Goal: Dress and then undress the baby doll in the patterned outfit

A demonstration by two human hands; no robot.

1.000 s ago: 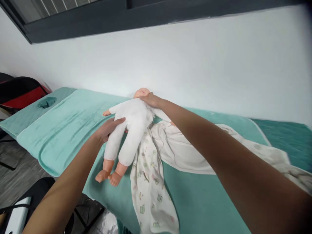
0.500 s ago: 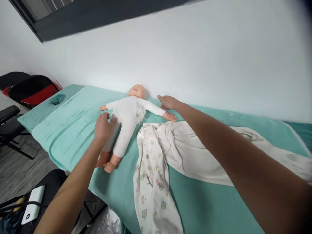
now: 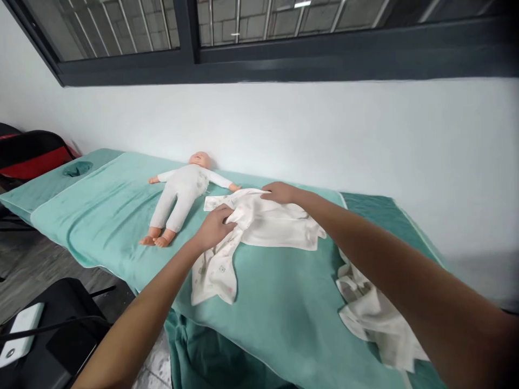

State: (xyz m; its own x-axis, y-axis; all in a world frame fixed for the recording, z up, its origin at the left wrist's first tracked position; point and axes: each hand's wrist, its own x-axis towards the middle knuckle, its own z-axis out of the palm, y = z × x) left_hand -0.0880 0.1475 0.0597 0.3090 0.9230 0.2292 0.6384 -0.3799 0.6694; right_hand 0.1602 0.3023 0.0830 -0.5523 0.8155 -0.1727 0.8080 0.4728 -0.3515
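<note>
Head view of a padded massage bed (image 3: 101,216) covered by a teal towel, standing against a white wall (image 3: 324,135) below a dark-framed window (image 3: 186,32). Both bare hands rest on a white printed cloth (image 3: 275,227) spread across the middle of the bed. The left hand (image 3: 214,227) has its fingers curled and bunches a fold of the cloth near its left edge; below this grip a narrow part of the cloth trails toward the near edge of the bed, showing small printed figures. The right hand (image 3: 279,192) lies on the far edge of the same cloth, palm down, fingers bent onto the fabric; whether it pinches the cloth or merely presses it cannot be told. A baby doll (image 3: 178,189) in a white suit lies on its back just left of the cloth, head toward the wall, arms spread, bare feet pointing to the near edge; one doll hand lies just beside the cloth's far left corner. A second crumpled white cloth (image 3: 373,313) lies at the right, partly hidden by the right forearm, well apart from the doll. A round face opening (image 3: 77,169) marks the far left end of the bed. A folding chair with a red seat (image 3: 36,156) stands beyond that end. At lower left, a white device (image 3: 18,340) rests on a dark surface beside the bed.
</note>
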